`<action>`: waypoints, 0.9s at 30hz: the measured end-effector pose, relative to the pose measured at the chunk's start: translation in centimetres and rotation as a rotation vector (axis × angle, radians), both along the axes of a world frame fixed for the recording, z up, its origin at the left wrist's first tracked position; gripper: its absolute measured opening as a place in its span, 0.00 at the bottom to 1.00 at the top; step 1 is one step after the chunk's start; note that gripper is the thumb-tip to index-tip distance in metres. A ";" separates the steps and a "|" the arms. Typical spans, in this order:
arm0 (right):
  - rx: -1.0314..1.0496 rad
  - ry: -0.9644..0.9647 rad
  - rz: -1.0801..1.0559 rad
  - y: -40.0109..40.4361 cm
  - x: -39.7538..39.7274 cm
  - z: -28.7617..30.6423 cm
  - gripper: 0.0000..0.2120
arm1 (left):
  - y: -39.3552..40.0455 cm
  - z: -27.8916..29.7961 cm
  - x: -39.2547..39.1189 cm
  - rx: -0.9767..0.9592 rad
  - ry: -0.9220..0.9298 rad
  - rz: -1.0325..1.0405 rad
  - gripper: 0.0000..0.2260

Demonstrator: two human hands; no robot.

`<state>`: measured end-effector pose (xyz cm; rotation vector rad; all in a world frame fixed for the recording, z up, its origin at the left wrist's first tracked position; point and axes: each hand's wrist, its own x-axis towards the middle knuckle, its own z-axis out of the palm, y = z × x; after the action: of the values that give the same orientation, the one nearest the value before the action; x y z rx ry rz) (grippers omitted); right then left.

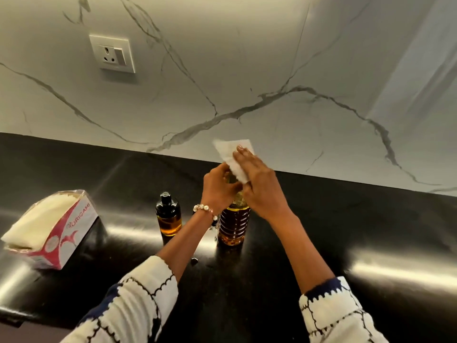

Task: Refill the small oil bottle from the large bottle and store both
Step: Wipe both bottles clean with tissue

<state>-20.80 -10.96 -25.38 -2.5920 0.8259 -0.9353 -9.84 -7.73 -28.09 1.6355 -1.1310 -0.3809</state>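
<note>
The counter [321, 219] is showing glossy black, and the wall [222, 70] is showing white marble with grey veins. The small oil bottle [168, 214] is glowing amber under a black cap, and the tissue box [61, 233] is showing red and white.

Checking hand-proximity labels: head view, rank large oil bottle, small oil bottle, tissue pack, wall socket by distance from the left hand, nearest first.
1. large oil bottle: directly under the left hand, which grips near its top.
2. small oil bottle: just left, on the counter.
3. tissue pack: far left on the counter.
4. wall socket: up on the wall, upper left.
</note>
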 end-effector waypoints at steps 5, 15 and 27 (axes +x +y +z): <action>-0.252 0.157 -0.012 -0.4 -0.5 -0.4 0.29 | -0.4 -0.5 0.6 0.031 -0.044 0.034 0.09; -0.055 -0.056 -0.154 0.8 0.0 -2.1 0.28 | -1.0 -1.0 0.7 -0.057 0.045 -0.025 0.11; 0.531 -0.597 -0.068 0.0 1.8 -0.7 0.14 | -1.5 -1.1 1.8 -0.063 0.140 -0.130 0.19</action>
<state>-18.99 -10.98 -26.06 -1.7136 0.8411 -1.2184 -8.03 -9.24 -29.19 1.4615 -1.1351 -0.5309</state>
